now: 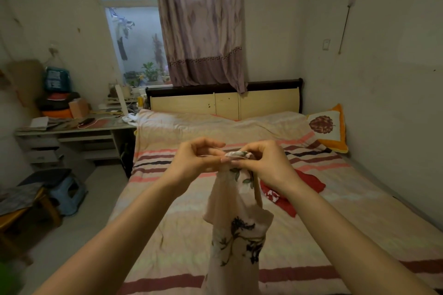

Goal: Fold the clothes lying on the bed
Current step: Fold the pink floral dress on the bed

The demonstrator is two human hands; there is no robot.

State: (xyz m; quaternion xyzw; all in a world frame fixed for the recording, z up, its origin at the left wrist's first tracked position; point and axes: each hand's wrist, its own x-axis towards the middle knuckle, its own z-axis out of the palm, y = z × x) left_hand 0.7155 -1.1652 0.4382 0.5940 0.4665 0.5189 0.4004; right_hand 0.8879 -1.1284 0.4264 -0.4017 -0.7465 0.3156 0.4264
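The floral garment (236, 227) hung above the bed (167, 211), suspended from both hands. The left hand (195, 159) and right hand (266, 163) pinched its top edge, close together. A red garment (309, 184) lay beyond on the bed.

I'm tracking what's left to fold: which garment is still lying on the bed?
The red garment, crumpled on the striped bedspread. The floral garment hangs pinched by the left hand and right hand.

floral garment (236, 223) bottom off-frame
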